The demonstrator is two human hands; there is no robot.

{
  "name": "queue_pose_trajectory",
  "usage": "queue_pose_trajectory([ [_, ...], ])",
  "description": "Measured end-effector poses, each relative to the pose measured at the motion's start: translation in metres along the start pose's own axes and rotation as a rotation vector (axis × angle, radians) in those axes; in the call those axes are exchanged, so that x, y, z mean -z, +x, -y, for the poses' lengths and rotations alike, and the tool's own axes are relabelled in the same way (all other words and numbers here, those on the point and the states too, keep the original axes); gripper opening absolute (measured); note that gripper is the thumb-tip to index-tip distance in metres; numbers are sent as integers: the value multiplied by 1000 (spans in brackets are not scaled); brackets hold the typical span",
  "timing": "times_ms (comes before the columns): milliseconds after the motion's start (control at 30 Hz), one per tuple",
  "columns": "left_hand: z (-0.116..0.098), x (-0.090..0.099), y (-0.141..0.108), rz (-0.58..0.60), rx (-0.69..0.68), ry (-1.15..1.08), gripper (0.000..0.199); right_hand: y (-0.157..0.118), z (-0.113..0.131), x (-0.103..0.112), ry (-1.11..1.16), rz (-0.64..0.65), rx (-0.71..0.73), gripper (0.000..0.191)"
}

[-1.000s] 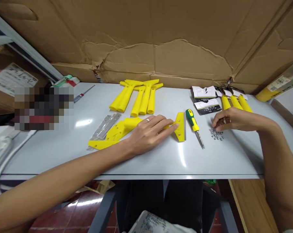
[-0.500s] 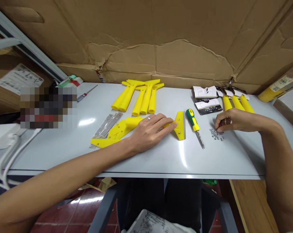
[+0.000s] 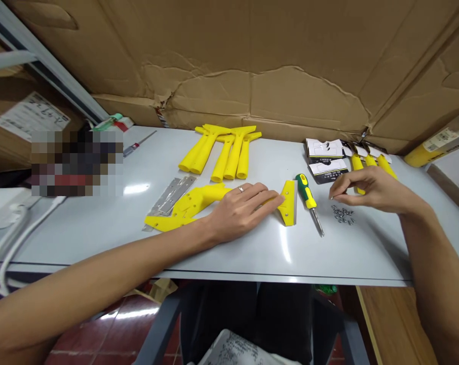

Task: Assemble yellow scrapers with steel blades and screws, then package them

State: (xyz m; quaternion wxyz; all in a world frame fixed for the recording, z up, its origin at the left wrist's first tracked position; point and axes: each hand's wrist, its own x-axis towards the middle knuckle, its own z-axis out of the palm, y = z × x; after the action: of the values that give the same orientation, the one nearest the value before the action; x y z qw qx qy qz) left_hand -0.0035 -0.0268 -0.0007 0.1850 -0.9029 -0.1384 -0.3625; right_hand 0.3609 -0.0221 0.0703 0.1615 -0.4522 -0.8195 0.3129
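My left hand (image 3: 239, 210) lies on the table, closed over the handle of a yellow scraper (image 3: 289, 203). The scraper's head points right, with a metal blade along its edge and two screws showing in its face. My right hand (image 3: 370, 190) hovers just above a small pile of screws (image 3: 342, 214), thumb and forefinger pinched on a tiny screw (image 3: 331, 197) that barely shows. Between the hands lies a green and yellow screwdriver (image 3: 307, 192), tip toward the front edge. Beside my left forearm are loose yellow scraper parts (image 3: 191, 203) and flat metal blades (image 3: 174, 195).
Several yellow handles (image 3: 229, 154) lie at the back. Behind my right hand are black-and-white cards (image 3: 328, 170) and packaged yellow scrapers (image 3: 370, 159). Another screwdriver (image 3: 132, 148) is at the back left, near white cables (image 3: 28, 235). A cardboard wall (image 3: 214, 86) borders the table (image 3: 233, 258).
My right hand has lifted off the screw pile, fingertips pinched, and moved slightly left. My left hand keeps hold of the scraper. The view has shifted a little.
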Motion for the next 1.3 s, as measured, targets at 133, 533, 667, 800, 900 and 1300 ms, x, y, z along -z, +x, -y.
queue_pose_trajectory([
  [133, -2, 0, 2, -21, -10, 30, 22, 14, 30, -42, 69, -106, 249, 9],
  [533, -13, 14, 15, -41, -170, 121, 22, 25, 46, -92, -76, -472, 354, 5],
  [667, -13, 17, 16, -57, -194, 166, 21, 23, 50, -89, -101, -469, 349, 6],
  [800, -13, 18, 15, -63, -235, 250, 19, 21, 53, -88, -145, -485, 367, 5],
  [900, -15, 20, 14, -78, -292, 309, 19, 20, 56, -91, -179, -515, 385, 5],
  [1300, -17, 24, 15, -119, -383, 355, 18, 18, 58, -100, 180, -489, 152, 41],
])
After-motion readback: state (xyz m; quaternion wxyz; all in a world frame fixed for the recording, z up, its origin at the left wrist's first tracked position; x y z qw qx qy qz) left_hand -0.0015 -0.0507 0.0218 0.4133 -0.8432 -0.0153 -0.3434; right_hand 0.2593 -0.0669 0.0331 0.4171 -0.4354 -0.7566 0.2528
